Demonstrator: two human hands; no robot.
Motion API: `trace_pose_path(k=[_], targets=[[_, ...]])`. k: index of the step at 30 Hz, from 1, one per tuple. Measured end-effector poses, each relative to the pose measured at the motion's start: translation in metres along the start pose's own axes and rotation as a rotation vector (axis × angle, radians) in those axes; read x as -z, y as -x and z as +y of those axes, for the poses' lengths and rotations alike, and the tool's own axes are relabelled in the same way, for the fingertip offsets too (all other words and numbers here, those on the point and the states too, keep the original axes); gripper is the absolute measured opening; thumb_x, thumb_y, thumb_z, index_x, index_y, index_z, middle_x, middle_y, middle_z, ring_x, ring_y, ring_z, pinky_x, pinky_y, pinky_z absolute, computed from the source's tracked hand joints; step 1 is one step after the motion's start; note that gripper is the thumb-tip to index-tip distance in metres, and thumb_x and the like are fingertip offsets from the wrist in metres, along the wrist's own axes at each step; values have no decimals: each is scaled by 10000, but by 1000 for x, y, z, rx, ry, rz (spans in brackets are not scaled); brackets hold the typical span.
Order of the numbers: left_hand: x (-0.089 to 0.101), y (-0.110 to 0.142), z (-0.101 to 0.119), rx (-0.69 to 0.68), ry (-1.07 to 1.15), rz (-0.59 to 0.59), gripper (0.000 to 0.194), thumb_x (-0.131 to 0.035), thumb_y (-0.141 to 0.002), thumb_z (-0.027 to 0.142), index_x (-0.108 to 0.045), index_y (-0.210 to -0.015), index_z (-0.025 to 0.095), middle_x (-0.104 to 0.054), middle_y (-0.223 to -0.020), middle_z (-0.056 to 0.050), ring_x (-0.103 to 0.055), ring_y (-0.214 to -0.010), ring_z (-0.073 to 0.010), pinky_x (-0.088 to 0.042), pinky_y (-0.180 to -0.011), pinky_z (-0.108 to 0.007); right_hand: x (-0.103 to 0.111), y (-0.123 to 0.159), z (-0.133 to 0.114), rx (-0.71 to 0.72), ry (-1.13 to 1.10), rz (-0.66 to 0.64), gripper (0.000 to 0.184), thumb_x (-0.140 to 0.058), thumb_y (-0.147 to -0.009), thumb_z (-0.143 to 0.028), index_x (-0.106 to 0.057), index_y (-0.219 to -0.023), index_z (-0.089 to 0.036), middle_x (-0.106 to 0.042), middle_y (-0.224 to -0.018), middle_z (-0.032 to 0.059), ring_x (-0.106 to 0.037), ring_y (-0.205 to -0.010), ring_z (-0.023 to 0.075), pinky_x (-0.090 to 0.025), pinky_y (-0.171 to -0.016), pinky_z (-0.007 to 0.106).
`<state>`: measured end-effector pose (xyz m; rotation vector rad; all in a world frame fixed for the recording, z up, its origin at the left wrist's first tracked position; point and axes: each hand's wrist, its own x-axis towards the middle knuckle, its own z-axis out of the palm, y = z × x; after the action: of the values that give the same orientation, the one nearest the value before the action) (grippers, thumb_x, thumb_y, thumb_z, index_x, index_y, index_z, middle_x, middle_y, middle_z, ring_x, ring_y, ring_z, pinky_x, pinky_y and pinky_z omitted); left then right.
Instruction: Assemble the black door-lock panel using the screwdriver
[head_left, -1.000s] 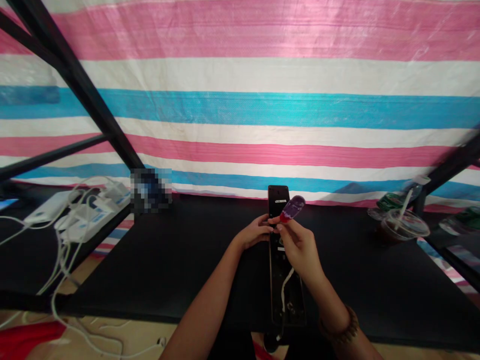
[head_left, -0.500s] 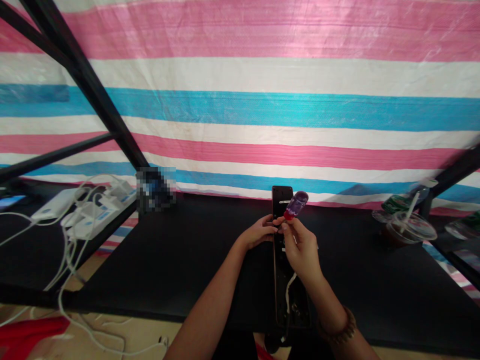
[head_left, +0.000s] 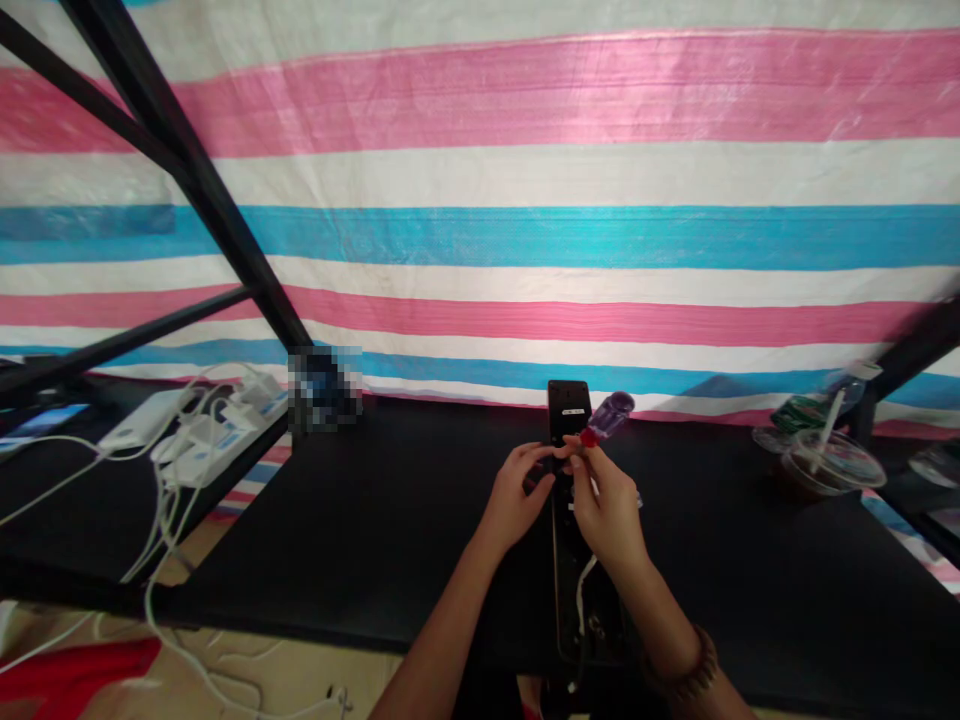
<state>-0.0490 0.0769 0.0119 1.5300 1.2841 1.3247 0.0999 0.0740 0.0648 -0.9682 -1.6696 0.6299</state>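
Observation:
A screwdriver [head_left: 611, 415] with a clear purple handle and red collar is held tilted in my right hand [head_left: 606, 500], pinched by the fingers near the collar. Its tip is hidden behind the fingers. Under both hands lies a long black panel [head_left: 571, 397], perhaps a door lock body, with a white label near its far end. A white cable [head_left: 581, 590] runs along its near part. My left hand [head_left: 519, 492] is at the panel's left edge, thumb and fingers apart, fingertips close to those of the right hand.
The panel is on a black table [head_left: 375, 530]. White power strips [head_left: 202, 445] with tangled cables stand at left. A lidded plastic cup [head_left: 832, 462] with a straw and a bottle [head_left: 802, 412] stand at right. A striped tarp [head_left: 525, 235] hangs behind, with black metal posts [head_left: 202, 210].
The view has shifted a little. My left thumb has moved away from the fingers, opening a gap. The screwdriver handle leans further right, still in my right hand.

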Motion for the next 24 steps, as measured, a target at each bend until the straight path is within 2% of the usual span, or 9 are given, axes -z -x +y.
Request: trace_pose_path(k=[2,4,7,10,14,18,21,24], targets=[[-7,13,2,-56,-58,2,302,-644,-891,242,-717,-1184,256,-585,-1366,-104,-643,-1068,-230,-545,-803,-322,0,2,4,-12,-12,12,218,-475,-1001,-269,-638,-1134,-209,-737,-1010,81,-719,-941,225,-562,-869,370],[-15,18,1,-48,-80,46,284,-659,-890,260,-735,-1164,255,-627,-1304,-102,-651,-1056,-237,-553,-778,-324,0,5,7,-26,-53,29,210,-478,-1005,-296,-636,-1104,-201,-732,-994,85,-720,-907,219,-570,-852,369],[-22,13,-1,-19,-94,128,203,-671,-889,293,-776,-1056,244,-672,-1166,-93,-662,-957,-226,-550,-739,-326,2,11,8,-43,-106,57,215,-493,-1006,-336,-649,-1054,-196,-732,-977,93,-719,-907,229,-582,-832,377],[-21,4,1,-29,-106,150,147,-675,-881,280,-796,-949,231,-674,-1072,-86,-652,-917,-216,-543,-745,-324,13,18,-4,-13,-135,102,216,-507,-1005,-337,-676,-1037,-206,-734,-977,89,-718,-923,236,-588,-825,381],[-18,0,8,-17,-103,138,115,-691,-850,245,-800,-879,225,-679,-1020,-76,-649,-874,-205,-531,-724,-312,30,28,-23,39,-249,254,174,-534,-999,-298,-684,-1043,-220,-728,-1008,85,-712,-990,248,-576,-896,421],[-19,1,13,6,-102,169,100,-687,-843,232,-785,-831,213,-682,-958,-71,-646,-829,-201,-523,-712,-311,38,35,-20,-28,-443,421,149,-555,-1000,-313,-666,-1001,-212,-735,-991,72,-741,-959,257,-593,-884,461],[-20,5,15,-15,-166,148,118,-661,-868,242,-769,-837,208,-685,-915,-68,-649,-826,-208,-525,-746,-324,38,38,-7,-129,-527,398,185,-563,-1002,-360,-657,-973,-203,-752,-957,68,-764,-917,259,-624,-828,441],[-20,8,20,-19,-253,129,139,-619,-890,213,-750,-848,203,-680,-920,-70,-647,-836,-209,-515,-796,-334,38,40,0,-184,-496,295,242,-570,-996,-412,-664,-967,-191,-768,-960,88,-770,-922,268,-633,-837,443]])
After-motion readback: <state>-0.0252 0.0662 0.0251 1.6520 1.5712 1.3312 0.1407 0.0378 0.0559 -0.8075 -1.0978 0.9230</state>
